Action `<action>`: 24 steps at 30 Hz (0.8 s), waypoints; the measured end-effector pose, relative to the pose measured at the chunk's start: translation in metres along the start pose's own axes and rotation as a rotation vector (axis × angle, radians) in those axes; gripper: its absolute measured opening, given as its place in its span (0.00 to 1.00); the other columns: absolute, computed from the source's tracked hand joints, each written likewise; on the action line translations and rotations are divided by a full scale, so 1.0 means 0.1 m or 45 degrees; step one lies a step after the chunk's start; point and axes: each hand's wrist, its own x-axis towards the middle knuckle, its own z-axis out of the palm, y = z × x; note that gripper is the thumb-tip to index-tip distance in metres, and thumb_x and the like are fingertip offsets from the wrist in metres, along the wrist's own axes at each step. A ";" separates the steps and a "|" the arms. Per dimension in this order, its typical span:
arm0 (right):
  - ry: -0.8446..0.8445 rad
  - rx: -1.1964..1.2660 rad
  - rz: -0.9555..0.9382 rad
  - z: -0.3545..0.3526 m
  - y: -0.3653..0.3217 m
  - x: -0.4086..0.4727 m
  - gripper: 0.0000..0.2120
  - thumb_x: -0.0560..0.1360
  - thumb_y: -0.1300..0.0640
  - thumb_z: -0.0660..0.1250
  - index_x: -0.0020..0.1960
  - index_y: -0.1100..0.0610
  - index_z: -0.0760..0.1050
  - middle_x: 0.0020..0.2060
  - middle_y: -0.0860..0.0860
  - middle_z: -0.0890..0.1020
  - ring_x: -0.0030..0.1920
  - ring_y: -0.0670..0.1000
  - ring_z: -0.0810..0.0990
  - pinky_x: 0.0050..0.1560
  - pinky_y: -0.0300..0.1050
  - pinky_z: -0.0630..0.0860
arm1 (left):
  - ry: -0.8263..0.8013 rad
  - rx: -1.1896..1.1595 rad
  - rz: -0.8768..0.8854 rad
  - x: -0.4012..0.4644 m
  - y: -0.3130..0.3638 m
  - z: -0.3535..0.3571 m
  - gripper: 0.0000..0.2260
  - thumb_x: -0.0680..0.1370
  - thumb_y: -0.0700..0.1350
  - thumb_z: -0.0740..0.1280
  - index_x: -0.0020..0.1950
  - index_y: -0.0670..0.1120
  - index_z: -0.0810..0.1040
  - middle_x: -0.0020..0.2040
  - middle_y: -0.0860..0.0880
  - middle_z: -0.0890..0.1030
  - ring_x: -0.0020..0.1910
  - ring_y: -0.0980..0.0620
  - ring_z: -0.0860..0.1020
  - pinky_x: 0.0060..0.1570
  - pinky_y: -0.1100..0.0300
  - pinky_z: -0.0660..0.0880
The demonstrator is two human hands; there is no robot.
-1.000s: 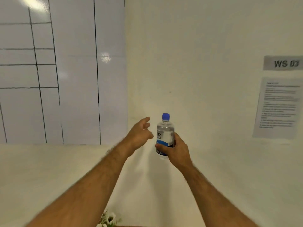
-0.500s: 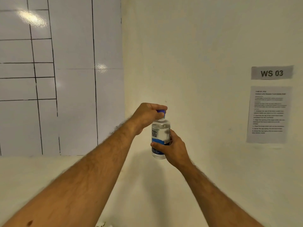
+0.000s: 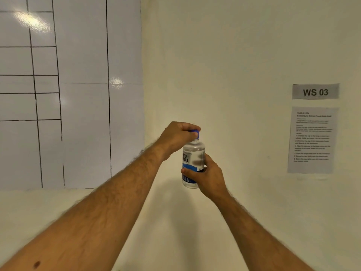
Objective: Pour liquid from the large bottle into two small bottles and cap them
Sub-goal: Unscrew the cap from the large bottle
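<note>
I hold the large clear bottle (image 3: 193, 153) upright in the air in front of the wall corner; it has a white and blue label and clear liquid inside. My right hand (image 3: 208, 178) is wrapped around its lower half from the right. My left hand (image 3: 176, 136) is closed over the blue cap (image 3: 195, 132) from above and the left, so only part of the cap shows. No small bottles are in view.
A cream wall fills the right side, with a grey "WS 03" sign (image 3: 315, 91) and a printed instruction sheet (image 3: 312, 139) below it. A glossy white panel with black grid lines (image 3: 68, 94) covers the left wall.
One second ago my left hand was open beside the bottle; it has since closed on the blue cap. The bottle has risen slightly in view, still held by my right hand.
</note>
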 end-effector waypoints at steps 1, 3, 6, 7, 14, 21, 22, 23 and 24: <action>0.002 0.000 0.000 0.00 0.00 0.00 0.26 0.67 0.48 0.79 0.60 0.41 0.69 0.46 0.34 0.77 0.44 0.39 0.79 0.42 0.29 0.73 | 0.008 -0.018 -0.001 0.01 0.00 -0.01 0.08 0.75 0.42 0.73 0.52 0.51 0.85 0.50 0.54 0.85 0.52 0.54 0.82 0.49 0.63 0.78; 0.001 0.003 0.005 0.00 0.00 0.00 0.26 0.68 0.48 0.78 0.60 0.42 0.70 0.45 0.33 0.77 0.44 0.39 0.79 0.42 0.30 0.73 | 0.026 -0.022 -0.005 0.03 -0.01 -0.02 0.10 0.72 0.44 0.77 0.52 0.49 0.85 0.49 0.53 0.85 0.50 0.54 0.82 0.49 0.61 0.78; 0.003 0.008 0.002 0.01 0.00 0.00 0.25 0.67 0.48 0.79 0.59 0.41 0.70 0.45 0.33 0.77 0.43 0.39 0.79 0.42 0.30 0.73 | 0.028 -0.009 -0.030 0.05 -0.02 -0.01 0.12 0.73 0.46 0.75 0.56 0.49 0.83 0.53 0.52 0.84 0.54 0.53 0.81 0.57 0.56 0.78; 0.006 0.009 0.001 0.01 0.01 0.01 0.25 0.67 0.48 0.79 0.59 0.41 0.69 0.45 0.33 0.77 0.43 0.39 0.79 0.43 0.30 0.73 | 0.027 -0.032 -0.035 0.05 -0.02 0.00 0.11 0.74 0.44 0.73 0.56 0.49 0.83 0.54 0.52 0.83 0.55 0.53 0.81 0.60 0.54 0.77; 0.006 -0.002 0.013 0.04 0.04 -0.01 0.26 0.67 0.46 0.79 0.58 0.39 0.68 0.45 0.31 0.76 0.43 0.38 0.79 0.40 0.28 0.72 | 0.015 -0.062 -0.005 0.00 -0.08 -0.05 0.12 0.73 0.43 0.75 0.54 0.55 0.84 0.52 0.52 0.84 0.52 0.55 0.82 0.56 0.56 0.79; -0.006 -0.022 0.039 0.09 0.13 -0.05 0.28 0.66 0.45 0.79 0.59 0.40 0.68 0.46 0.33 0.76 0.44 0.41 0.79 0.42 0.29 0.72 | 0.042 0.114 -0.041 -0.02 -0.10 -0.01 0.11 0.71 0.52 0.76 0.51 0.49 0.85 0.49 0.52 0.85 0.50 0.53 0.82 0.55 0.55 0.79; -0.006 -0.026 0.038 0.09 0.14 -0.05 0.28 0.66 0.45 0.79 0.60 0.40 0.68 0.47 0.34 0.77 0.45 0.41 0.79 0.42 0.29 0.72 | 0.030 0.106 -0.048 -0.02 -0.10 -0.01 0.09 0.73 0.51 0.75 0.50 0.50 0.85 0.49 0.52 0.85 0.51 0.52 0.82 0.57 0.53 0.79; -0.005 -0.028 0.038 0.09 0.15 -0.05 0.28 0.66 0.45 0.79 0.62 0.42 0.69 0.48 0.36 0.77 0.46 0.43 0.79 0.44 0.31 0.73 | 0.022 0.112 -0.047 -0.03 -0.10 -0.01 0.06 0.74 0.48 0.73 0.50 0.51 0.85 0.51 0.53 0.85 0.52 0.52 0.82 0.58 0.52 0.79; -0.006 -0.029 0.039 0.08 0.16 -0.05 0.29 0.67 0.46 0.79 0.64 0.44 0.70 0.50 0.39 0.78 0.47 0.44 0.79 0.47 0.34 0.74 | 0.016 0.137 -0.036 -0.03 -0.10 -0.01 0.06 0.75 0.46 0.71 0.50 0.53 0.85 0.53 0.53 0.84 0.54 0.52 0.81 0.59 0.52 0.78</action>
